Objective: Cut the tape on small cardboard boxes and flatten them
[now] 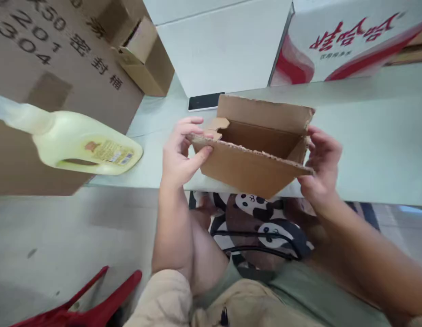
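Note:
I hold a small open cardboard box (pixel 251 154) tilted above the near edge of the pale table (pixel 367 136). My left hand (pixel 180 152) grips its left end, thumb pressed on the front wall and fingers curled by a side flap. My right hand (pixel 321 163) clasps the right end, fingers wrapped round the corner. The box's inside shows nothing in it, and its back flap stands up.
A pale yellow bottle (pixel 84 147) with a handle lies on its side at the left. Behind it stand large brown cartons (pixel 61 54), a small open carton (pixel 142 50), a white box (pixel 224 45) and a red-and-white carton (pixel 350 36). A dark phone (pixel 204 101) lies flat behind the box. Something red (pixel 88 309) sits on the floor.

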Available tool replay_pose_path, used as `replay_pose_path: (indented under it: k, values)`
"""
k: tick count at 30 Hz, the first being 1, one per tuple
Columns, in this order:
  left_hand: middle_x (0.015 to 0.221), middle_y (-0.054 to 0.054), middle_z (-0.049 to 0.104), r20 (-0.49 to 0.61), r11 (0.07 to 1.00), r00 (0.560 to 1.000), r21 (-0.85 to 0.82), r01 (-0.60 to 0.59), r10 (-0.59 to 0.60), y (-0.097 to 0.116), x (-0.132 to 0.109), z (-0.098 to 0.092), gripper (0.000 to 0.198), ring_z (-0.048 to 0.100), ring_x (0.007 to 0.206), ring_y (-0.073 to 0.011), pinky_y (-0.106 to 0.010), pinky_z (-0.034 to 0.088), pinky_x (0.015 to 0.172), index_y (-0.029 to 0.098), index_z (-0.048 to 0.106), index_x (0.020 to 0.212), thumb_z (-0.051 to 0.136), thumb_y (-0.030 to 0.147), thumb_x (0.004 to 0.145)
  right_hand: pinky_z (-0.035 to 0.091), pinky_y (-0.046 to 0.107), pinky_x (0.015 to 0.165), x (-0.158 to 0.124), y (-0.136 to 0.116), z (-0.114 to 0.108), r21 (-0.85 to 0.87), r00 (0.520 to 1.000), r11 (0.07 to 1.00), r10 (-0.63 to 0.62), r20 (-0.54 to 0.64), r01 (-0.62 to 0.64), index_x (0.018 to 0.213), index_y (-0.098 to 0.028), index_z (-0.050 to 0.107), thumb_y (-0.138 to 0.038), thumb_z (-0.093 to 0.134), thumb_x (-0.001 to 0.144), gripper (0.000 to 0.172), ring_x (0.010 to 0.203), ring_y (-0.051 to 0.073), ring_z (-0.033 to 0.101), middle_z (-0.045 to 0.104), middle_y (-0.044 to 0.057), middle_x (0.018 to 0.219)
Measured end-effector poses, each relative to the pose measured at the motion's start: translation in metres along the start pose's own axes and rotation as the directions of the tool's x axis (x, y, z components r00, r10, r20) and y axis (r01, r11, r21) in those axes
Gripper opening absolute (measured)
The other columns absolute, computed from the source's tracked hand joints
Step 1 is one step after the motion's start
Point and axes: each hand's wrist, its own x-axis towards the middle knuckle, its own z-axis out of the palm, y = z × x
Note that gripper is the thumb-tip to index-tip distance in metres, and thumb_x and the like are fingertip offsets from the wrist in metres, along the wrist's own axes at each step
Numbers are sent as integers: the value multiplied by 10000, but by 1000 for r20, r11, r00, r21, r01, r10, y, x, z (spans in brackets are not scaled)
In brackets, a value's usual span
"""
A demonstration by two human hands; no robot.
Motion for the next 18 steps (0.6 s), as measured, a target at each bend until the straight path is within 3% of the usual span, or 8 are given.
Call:
replay_pose_path:
  k: [3, 6, 8, 10, 13, 16, 18]
  values:
    - [1200, -38, 700, -79, 999, 996, 5, 45, -44, -5, -9, 8, 497, 705, 1142, -249, -404, 592, 979, 305, 605, 1205, 841, 504, 815, 333, 656, 1266, 18, -11, -1, -53, 994, 997, -43, 104, 49, 1404, -326, 610, -676, 608, 918, 599, 1440, 356, 545, 618, 106, 1479]
    - [1159, -38, 707, -99, 997, 992, -29, 74, -77, -10, -16, 20, 551, 719, 1098, -239, -426, 572, 1031, 304, 573, 1265, 825, 526, 830, 255, 692, 1302, 27, -21, 2, -85, 982, 994, -49, 182, 66, 1269, -297, 678, -738, 587, 895, 586, 1315, 375, 643, 703, 104, 1343]
    - [1241, -56, 692, -108, 997, 992, -40, 59, -63, -15, -19, 29, 608, 694, 1203, -269, -457, 542, 1094, 317, 553, 1316, 821, 555, 825, 253, 700, 1306, 27, -27, 4, -134, 983, 991, 31, 180, -7, 1219, -296, 689, -685, 639, 893, 510, 1320, 385, 644, 725, 99, 1296]
    - [1411, -81, 629, -118, 999, 992, -36, 35, -39, -20, -20, 36, 685, 600, 1379, -320, -513, 460, 1199, 335, 535, 1380, 811, 606, 814, 287, 708, 1289, 23, -32, 4, -189, 978, 974, 155, 136, -128, 1168, -291, 703, -565, 665, 921, 370, 1434, 399, 558, 732, 99, 1277]
    - [1608, -78, 488, -107, 997, 993, -67, 32, -39, -30, -19, 38, 780, 426, 1548, -371, -574, 312, 1302, 372, 493, 1470, 755, 702, 814, 285, 706, 1293, 16, -32, 1, -144, 965, 966, 233, 118, -215, 948, -280, 714, -478, 664, 935, 205, 1498, 395, 491, 755, 83, 1197]
    - [1689, -44, 403, -51, 983, 992, -144, 109, -118, -38, -16, 32, 867, 323, 1606, -397, -599, 261, 1325, 409, 458, 1519, 728, 774, 781, 233, 694, 1325, 14, -24, -2, -28, 971, 979, 205, 124, -203, 698, -255, 583, -460, 646, 950, 331, 1306, 360, 650, 774, 55, 1051]
    - [1717, -30, 371, 8, 959, 981, -209, 189, -192, -40, -14, 28, 915, 293, 1619, -407, -601, 278, 1319, 427, 434, 1544, 742, 778, 756, 236, 688, 1323, 14, -18, 1, 11, 972, 977, 211, 104, -213, 718, -255, 556, -456, 630, 961, 324, 1322, 352, 638, 768, 54, 1076]
